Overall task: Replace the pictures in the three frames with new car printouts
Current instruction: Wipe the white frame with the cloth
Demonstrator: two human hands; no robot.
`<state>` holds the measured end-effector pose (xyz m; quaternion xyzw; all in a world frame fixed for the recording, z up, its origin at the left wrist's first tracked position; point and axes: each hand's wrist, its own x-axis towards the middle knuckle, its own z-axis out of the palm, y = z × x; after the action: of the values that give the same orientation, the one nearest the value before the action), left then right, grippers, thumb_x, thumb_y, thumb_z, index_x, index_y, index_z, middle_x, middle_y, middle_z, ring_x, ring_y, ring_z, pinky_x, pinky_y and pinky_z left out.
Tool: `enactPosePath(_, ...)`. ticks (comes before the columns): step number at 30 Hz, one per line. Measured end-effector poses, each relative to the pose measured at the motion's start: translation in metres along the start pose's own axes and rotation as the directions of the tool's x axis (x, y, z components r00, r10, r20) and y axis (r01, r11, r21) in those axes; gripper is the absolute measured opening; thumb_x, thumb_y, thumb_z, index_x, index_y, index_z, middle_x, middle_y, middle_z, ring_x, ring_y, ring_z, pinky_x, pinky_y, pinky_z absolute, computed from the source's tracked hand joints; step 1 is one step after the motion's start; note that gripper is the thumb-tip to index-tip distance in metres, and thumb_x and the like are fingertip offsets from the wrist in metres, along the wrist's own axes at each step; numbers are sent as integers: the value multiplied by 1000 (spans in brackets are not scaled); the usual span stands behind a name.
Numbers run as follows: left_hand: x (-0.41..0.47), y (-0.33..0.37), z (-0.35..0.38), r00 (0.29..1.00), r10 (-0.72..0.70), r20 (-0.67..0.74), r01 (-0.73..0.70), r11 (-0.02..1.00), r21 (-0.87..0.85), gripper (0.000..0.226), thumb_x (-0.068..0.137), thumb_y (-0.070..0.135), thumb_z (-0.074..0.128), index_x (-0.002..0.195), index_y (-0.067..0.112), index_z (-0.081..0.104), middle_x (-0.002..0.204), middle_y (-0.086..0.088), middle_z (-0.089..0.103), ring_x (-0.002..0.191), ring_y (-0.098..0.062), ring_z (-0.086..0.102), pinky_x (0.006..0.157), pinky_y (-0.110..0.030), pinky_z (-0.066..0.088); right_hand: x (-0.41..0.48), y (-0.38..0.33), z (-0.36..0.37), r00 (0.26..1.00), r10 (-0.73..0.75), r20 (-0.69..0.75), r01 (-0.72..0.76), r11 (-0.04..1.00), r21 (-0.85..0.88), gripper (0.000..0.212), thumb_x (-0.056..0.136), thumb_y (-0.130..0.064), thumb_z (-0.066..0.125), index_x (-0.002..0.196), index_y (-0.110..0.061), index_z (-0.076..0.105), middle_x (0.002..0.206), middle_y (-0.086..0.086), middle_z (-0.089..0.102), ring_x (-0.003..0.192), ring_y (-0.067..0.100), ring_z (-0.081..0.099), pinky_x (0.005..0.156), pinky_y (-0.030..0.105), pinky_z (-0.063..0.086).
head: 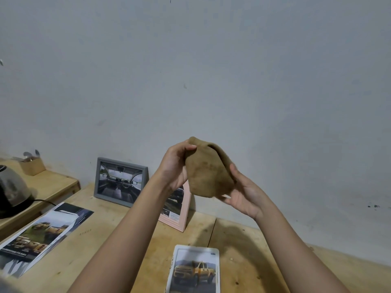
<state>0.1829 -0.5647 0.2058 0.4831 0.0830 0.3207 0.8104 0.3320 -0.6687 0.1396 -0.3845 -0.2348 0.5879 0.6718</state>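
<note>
Head view, places taken from the white frame (195,247)

- White frame lies flat on the table (110,256), holding a yellow pickup printout (193,269); its bottom is cut off
- Grey frame (97,182), behind-left, stands upright and holds a car-interior picture
- Pink frame (185,212), directly behind; its picture is mostly hidden by the left forearm
- Wooden holder (32,167), far back-left, holds cutlery
- Loose printouts (42,235) lie to the left
- Kettle (10,187), far left, is cropped
- Above: left hand (175,166) pinches the top of the brown cloth (207,172); right hand (243,193), palm up, grips its lower edge; the hands are apart
</note>
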Motion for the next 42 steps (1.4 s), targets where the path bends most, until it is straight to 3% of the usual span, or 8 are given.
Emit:
enactPosePath(13, 3, -30, -18, 983, -46, -176, 37, 998, -54, 23, 87, 14, 44, 103, 10, 59, 89, -11, 65, 81, -26, 63, 70, -33, 53, 1, -29, -2, 997, -77, 8, 77, 996, 54, 35, 80, -16, 65, 112, -2, 62, 97, 13, 70, 81, 18, 71, 75, 30, 59)
enactPosePath(16, 9, -39, -26, 913, 3, -407, 70, 984, 166, 8, 84, 14, 54, 90, 11, 58, 86, -10, 60, 75, -22, 58, 61, -27, 48, 3, -26, -6, 988, -117, -100, 105, 988, -118, 19, 84, -3, 62, 102, -2, 61, 93, 11, 69, 75, 14, 70, 71, 26, 58)
enactPosePath(19, 11, -47, -39, 842, 68, -536, 162, 915, 370, 29, 71, 18, 72, 92, 20, 53, 98, -9, 61, 84, -20, 59, 65, -30, 48, 5, -27, -16, 942, -203, -269, 119, 947, -297, 53, 78, -4, 72, 120, -13, 41, 108, 12, 62, 94, 19, 64, 78, 31, 52)
enactPosePath(23, 4, -50, -45, 931, 27, -364, 158, 869, 470, 62, 63, 23, 80, 116, 28, 49, 112, -3, 63, 106, -22, 58, 86, -40, 48, 3, -32, -26, 916, -323, -240, 118, 786, -607, 49, 72, -5, 77, 114, -7, 53, 103, 7, 65, 92, 21, 64, 79, 35, 51)
enactPosePath(30, 6, -43, -42, 951, 269, -152, 25, 422, 906, 23, 65, 31, 82, 80, 31, 65, 91, 1, 57, 87, -19, 59, 80, -37, 52, 4, -42, -24, 818, -554, -151, 205, 528, -824, 8, 82, -19, 71, 78, -24, 65, 82, -3, 65, 82, 15, 60, 77, 29, 49)
enactPosePath(34, 8, -36, -27, 975, 221, -40, -71, 473, 878, 14, 82, 21, 68, 79, 21, 55, 106, 0, 54, 101, -16, 54, 83, -29, 46, 13, -36, -27, 751, -610, -253, 245, 613, -751, 7, 84, -20, 67, 90, -22, 63, 91, -2, 64, 97, 21, 61, 85, 36, 50)
enactPosePath(38, 12, -39, -7, 960, 277, -38, -77, 391, 917, 12, 88, 16, 55, 83, 15, 44, 72, -2, 52, 63, -12, 44, 55, -16, 34, 13, 6, -20, 604, -676, -423, 277, 675, -684, 23, 85, -16, 65, 102, -21, 51, 93, -5, 56, 106, 25, 57, 88, 31, 44)
enactPosePath(42, 4, -56, 2, 959, 283, -17, -53, 239, 970, 6, 86, 12, 49, 87, 10, 43, 65, -5, 48, 56, -15, 37, 48, -18, 30, -1, 54, -6, 814, -308, -492, 165, 935, -313, 29, 96, -31, 47, 124, -20, 48, 131, 0, 51, 122, 17, 44, 104, 38, 36)
